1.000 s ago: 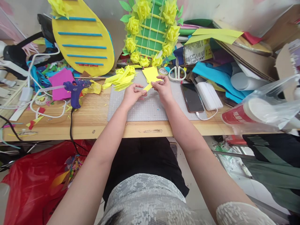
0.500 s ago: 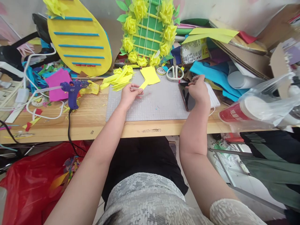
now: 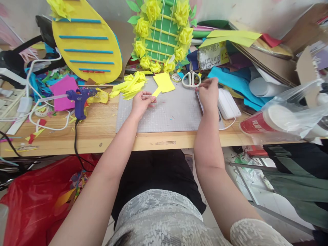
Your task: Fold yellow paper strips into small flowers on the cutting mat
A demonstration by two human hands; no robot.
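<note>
My left hand [image 3: 143, 101] is closed in a pinch on a narrow yellow paper strip [image 3: 157, 92], whose far end lies over a yellow paper sheet [image 3: 165, 82] on the grey cutting mat [image 3: 176, 118]. My right hand [image 3: 209, 95] hovers over a dark phone [image 3: 199, 101], fingers bent and pointing left, with nothing visible in them. Its fingertips are close to the white handles of the scissors [image 3: 191, 82]; whether they touch is unclear. Left of the sheet lies a pile of cut yellow paper strips [image 3: 129, 87].
A purple glue gun [image 3: 80, 102] stands at left with its cord over the table edge. Behind are a yellow striped board [image 3: 87, 44] and a green board with yellow paper flowers [image 3: 161, 34]. At right are a white power bank [image 3: 229, 104] and a red cup [image 3: 258, 123] in plastic.
My right hand has moved left, off the white power bank and toward the scissors, uncovering the power bank. My left hand and the yellow strip have stayed put.
</note>
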